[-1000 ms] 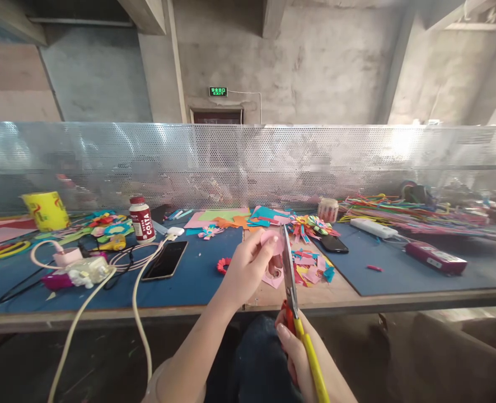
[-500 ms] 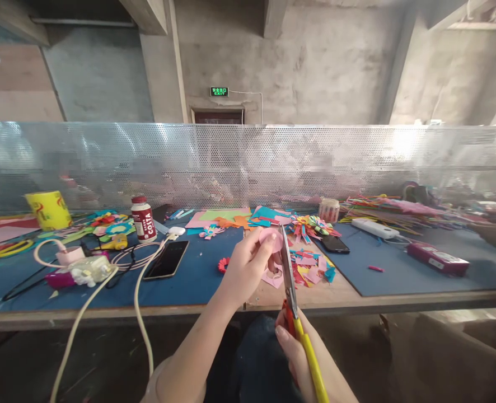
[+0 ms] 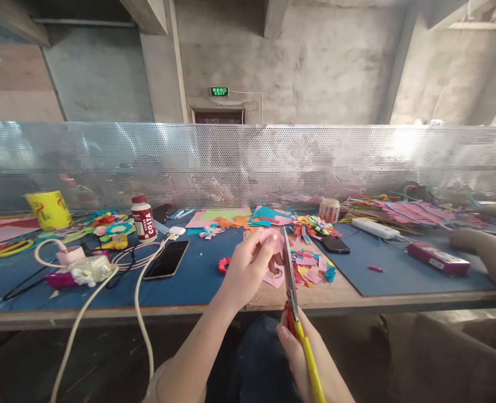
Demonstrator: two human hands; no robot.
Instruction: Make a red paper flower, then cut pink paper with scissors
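A small pink paper disc (image 3: 275,240) is pinched between the thumb and fingers of my left hand (image 3: 250,263). My right hand (image 3: 300,347) is wrapped round the handles of scissors (image 3: 290,280) with one red and one yellow handle. The blades point up and away, close beside the disc's right edge; whether they touch it I cannot tell. Beyond and below the blades lies a pile of coloured paper scraps (image 3: 313,268). A red scalloped paper piece (image 3: 223,265) is on the blue mat, partly behind my left hand.
On the left are a black phone (image 3: 167,259), a Costa bottle (image 3: 143,219), a yellow roll (image 3: 48,210) and cables. A power strip (image 3: 375,229), a magenta box (image 3: 438,258) and another person's hand (image 3: 468,240) are at the right. A perforated metal screen (image 3: 315,162) stands behind.
My hands have barely moved, the scissors shifting slightly. At the right, the other person's arms have come further into view, and striped pink paper shows more plainly.
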